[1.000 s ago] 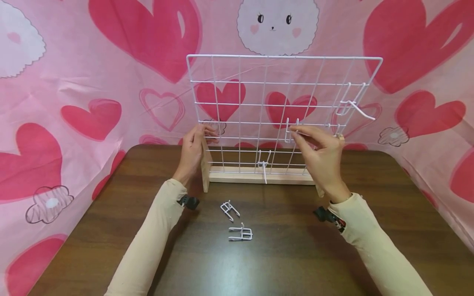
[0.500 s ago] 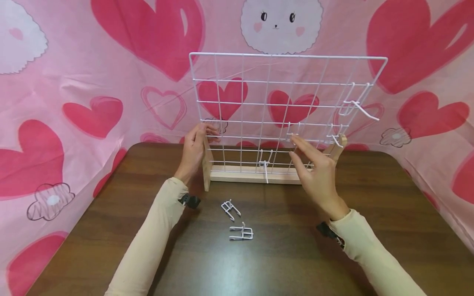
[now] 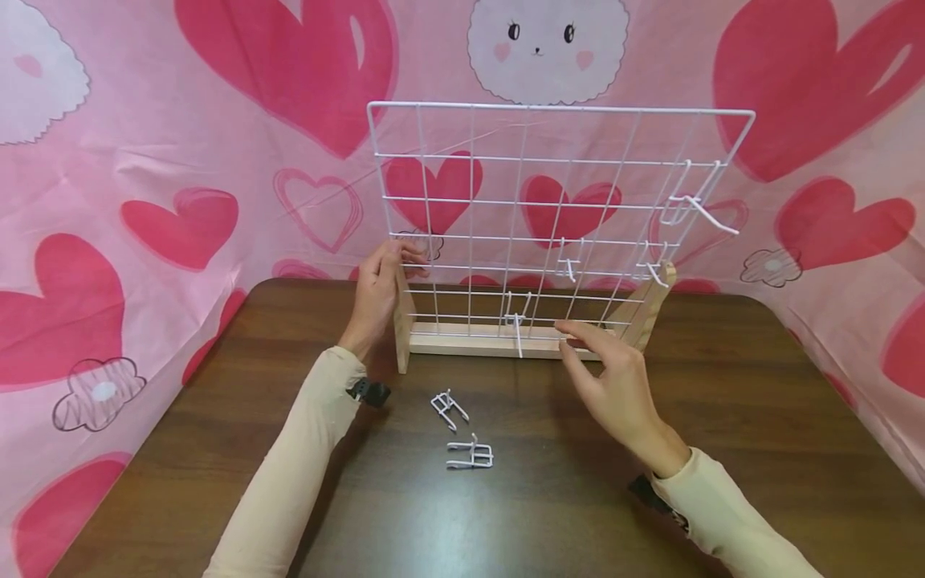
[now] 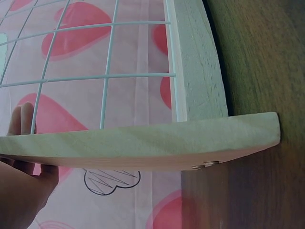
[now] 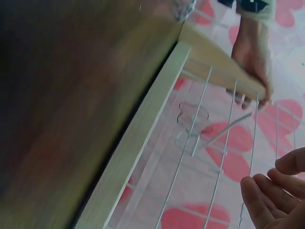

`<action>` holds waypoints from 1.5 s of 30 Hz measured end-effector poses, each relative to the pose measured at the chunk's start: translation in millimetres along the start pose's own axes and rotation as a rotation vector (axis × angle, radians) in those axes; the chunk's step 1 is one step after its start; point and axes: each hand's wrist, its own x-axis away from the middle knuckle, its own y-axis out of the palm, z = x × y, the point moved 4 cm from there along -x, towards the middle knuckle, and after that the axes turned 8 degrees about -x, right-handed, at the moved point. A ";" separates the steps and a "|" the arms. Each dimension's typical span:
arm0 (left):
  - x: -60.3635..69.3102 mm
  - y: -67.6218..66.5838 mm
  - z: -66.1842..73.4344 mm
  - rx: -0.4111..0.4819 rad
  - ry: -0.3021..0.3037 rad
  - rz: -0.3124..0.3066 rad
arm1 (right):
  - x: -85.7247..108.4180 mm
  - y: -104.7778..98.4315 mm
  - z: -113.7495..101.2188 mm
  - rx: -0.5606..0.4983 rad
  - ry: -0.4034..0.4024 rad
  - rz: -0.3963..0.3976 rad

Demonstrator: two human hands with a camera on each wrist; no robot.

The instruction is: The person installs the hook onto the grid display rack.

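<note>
A white wire grid (image 3: 471,201) leans back in a wooden stand (image 3: 470,347). My left hand (image 3: 376,289) grips the stand's left side piece (image 4: 143,143), fingers behind it. My right hand (image 3: 617,385), holding nothing, is in front of the grid's lower right, thumb and fingers apart; the right wrist view also shows this hand (image 5: 276,195). Four hooks hang on the grid: an upper right hook (image 3: 694,201), a hook below it (image 3: 654,271), a middle hook (image 3: 569,268) and a low hook (image 3: 516,321). Two loose hooks (image 3: 450,409) (image 3: 473,456) lie on the table.
The brown wooden table (image 3: 535,514) carries the stand. Behind it hangs a pink cloth (image 3: 303,136) printed with hearts. The stand's right side piece (image 3: 654,309) is near my right hand.
My right hand has let go of the middle hook, which now hangs on the grid, and has moved down with its fingers parted. My left hand keeps its grip on the stand.
</note>
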 end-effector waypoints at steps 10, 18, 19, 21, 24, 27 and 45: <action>0.1 -0.5 2.0 0.004 -0.032 -0.006 | 16.3 16.3 -17.3 -0.084 -0.049 -0.136; 4.8 3.8 26.5 0.000 -0.035 -0.016 | 26.9 27.8 -26.5 -0.121 -0.065 -0.223; 4.9 3.9 26.8 0.002 -0.034 -0.016 | 28.0 29.3 -27.2 -0.126 -0.067 -0.231; 5.2 4.1 27.4 0.003 -0.031 -0.014 | 30.1 32.3 -28.2 -0.134 -0.069 -0.248; 5.1 4.3 27.2 0.003 -0.027 -0.016 | 33.5 37.1 -29.3 -0.143 -0.070 -0.277; 5.1 4.0 27.1 -0.001 -0.026 -0.019 | 37.2 42.5 -31.0 -0.164 -0.065 -0.310; 4.2 3.0 28.5 -0.016 -0.009 -0.013 | 47.2 76.2 -48.2 -0.399 0.090 -0.570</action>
